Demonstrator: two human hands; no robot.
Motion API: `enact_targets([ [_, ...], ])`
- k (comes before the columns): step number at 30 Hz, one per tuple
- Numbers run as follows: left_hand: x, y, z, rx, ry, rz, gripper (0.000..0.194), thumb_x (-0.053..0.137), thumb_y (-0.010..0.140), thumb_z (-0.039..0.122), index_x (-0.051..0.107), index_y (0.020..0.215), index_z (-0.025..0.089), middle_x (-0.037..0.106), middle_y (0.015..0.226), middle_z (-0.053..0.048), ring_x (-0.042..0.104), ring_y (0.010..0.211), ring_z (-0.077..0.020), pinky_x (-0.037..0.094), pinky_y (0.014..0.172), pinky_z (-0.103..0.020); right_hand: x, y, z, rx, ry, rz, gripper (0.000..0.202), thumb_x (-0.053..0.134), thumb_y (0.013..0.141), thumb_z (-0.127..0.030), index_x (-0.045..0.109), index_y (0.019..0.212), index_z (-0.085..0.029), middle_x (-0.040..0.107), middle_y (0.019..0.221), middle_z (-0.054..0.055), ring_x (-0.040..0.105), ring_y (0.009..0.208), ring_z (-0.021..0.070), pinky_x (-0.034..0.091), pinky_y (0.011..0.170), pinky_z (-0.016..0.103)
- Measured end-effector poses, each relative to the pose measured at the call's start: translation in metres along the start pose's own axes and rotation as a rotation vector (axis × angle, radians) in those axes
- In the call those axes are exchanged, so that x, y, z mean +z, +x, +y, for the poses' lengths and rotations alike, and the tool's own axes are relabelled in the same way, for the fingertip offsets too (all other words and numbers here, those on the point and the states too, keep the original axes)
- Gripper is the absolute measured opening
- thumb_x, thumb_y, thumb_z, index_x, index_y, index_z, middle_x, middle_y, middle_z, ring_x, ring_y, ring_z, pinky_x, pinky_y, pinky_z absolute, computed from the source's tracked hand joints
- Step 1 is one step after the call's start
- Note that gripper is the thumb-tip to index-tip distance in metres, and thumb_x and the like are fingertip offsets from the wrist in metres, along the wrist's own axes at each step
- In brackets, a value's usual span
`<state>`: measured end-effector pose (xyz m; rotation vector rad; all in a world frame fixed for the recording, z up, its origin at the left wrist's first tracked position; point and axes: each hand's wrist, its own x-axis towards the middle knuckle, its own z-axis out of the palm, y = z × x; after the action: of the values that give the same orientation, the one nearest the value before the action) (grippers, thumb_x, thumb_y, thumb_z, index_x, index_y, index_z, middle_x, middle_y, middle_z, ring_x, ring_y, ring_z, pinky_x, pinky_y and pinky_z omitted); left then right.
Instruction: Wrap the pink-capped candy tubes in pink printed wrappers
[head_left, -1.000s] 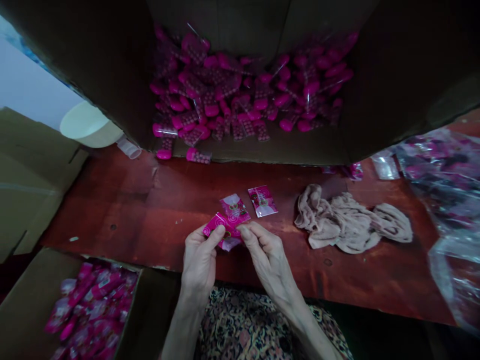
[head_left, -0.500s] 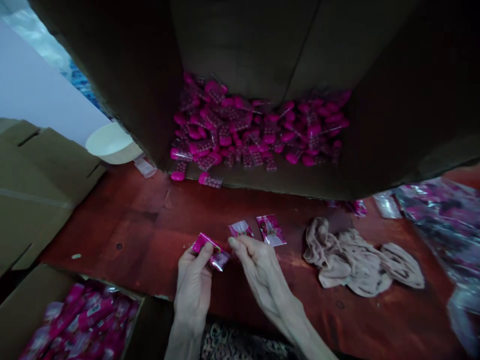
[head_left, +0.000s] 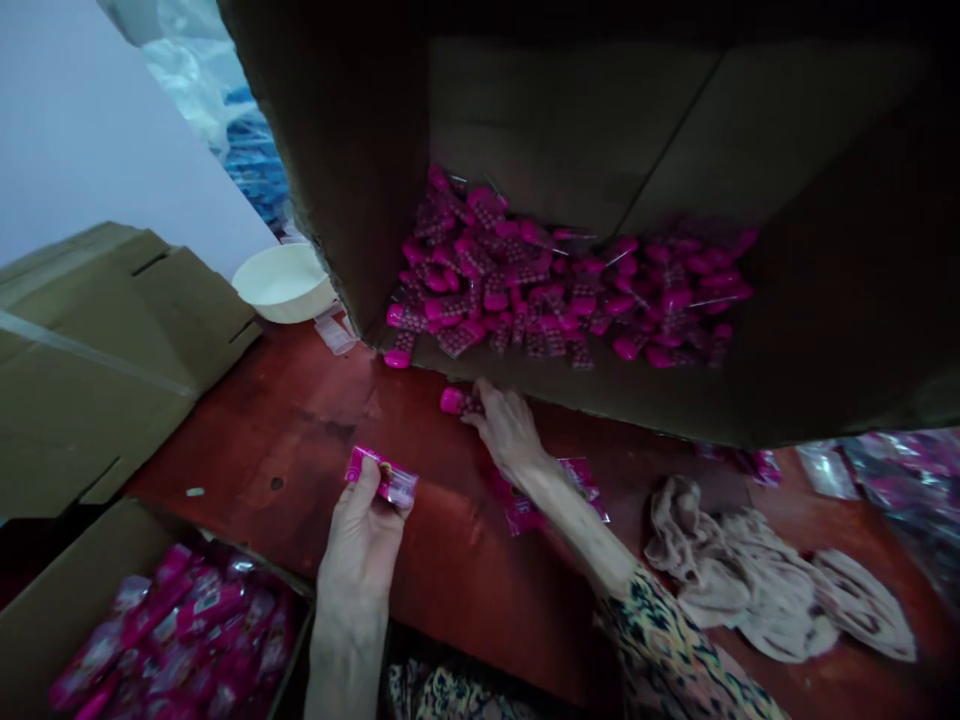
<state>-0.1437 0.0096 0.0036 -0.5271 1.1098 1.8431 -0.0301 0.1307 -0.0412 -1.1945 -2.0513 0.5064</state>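
Observation:
Between the thumb and fingers of my left hand [head_left: 366, 530] is a small pink printed packet [head_left: 394, 483], held over the red table [head_left: 442, 590]. My right hand [head_left: 510, 425] reaches to the front edge of the large cardboard box, its fingers closed on a small clear bottle with a pink cap [head_left: 452, 400]. Many similar pink-capped bottles [head_left: 525, 290] lie in a heap inside that box. Flat pink packets [head_left: 585, 482] lie on the table, partly covered by my right forearm.
A large cardboard box [head_left: 600, 120] stands open ahead. Filled pink packets lie in a lower-left carton [head_left: 67, 600]. Left are folded cardboard [head_left: 112, 360] and a white bowl [head_left: 283, 283]. A crumpled cloth [head_left: 772, 575] and plastic-wrapped pink items [head_left: 911, 480] lie at right.
My right hand has moved from beside the left hand up to the box edge and taken hold of a bottle. The view has shifted; my left hand still holds its packet.

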Motion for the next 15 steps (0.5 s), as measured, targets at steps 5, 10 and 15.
enact_targets([
  [5, 0.004, 0.005, 0.001, -0.023, -0.047, -0.019, 0.018, 0.059, 0.08, 0.016, 0.063, 0.063, 0.018, 0.063, 0.057, 0.003, 0.057, 0.051, -0.0088, 0.041, 0.042, -0.018, -0.041, -0.029, -0.027, 0.238, 0.151, -0.246, 0.018, 0.064, 0.072, -0.034, 0.053, 0.071, -0.019, 0.052, 0.055, -0.004, 0.046, 0.049, 0.0118, 0.031, 0.045, 0.022],
  [10, 0.016, -0.005, -0.01, 0.026, -0.077, -0.076, 0.016, 0.058, 0.079, 0.012, 0.065, 0.065, 0.017, 0.065, 0.061, 0.002, 0.059, 0.055, -0.0091, 0.045, 0.049, -0.019, -0.058, -0.069, -0.057, 0.593, 0.637, -0.221, 0.029, 0.066, 0.071, -0.043, 0.053, 0.078, -0.018, 0.058, 0.068, -0.001, 0.052, 0.06, 0.0128, 0.039, 0.053, 0.023],
  [15, 0.021, -0.017, -0.027, 0.092, -0.042, -0.173, 0.016, 0.062, 0.078, 0.016, 0.064, 0.061, 0.015, 0.065, 0.059, 0.001, 0.059, 0.055, -0.0079, 0.048, 0.06, -0.02, -0.055, -0.089, -0.068, 0.636, 0.727, -0.095, 0.029, 0.069, 0.069, -0.041, 0.052, 0.077, -0.019, 0.059, 0.069, -0.001, 0.052, 0.059, 0.0122, 0.042, 0.054, 0.022],
])
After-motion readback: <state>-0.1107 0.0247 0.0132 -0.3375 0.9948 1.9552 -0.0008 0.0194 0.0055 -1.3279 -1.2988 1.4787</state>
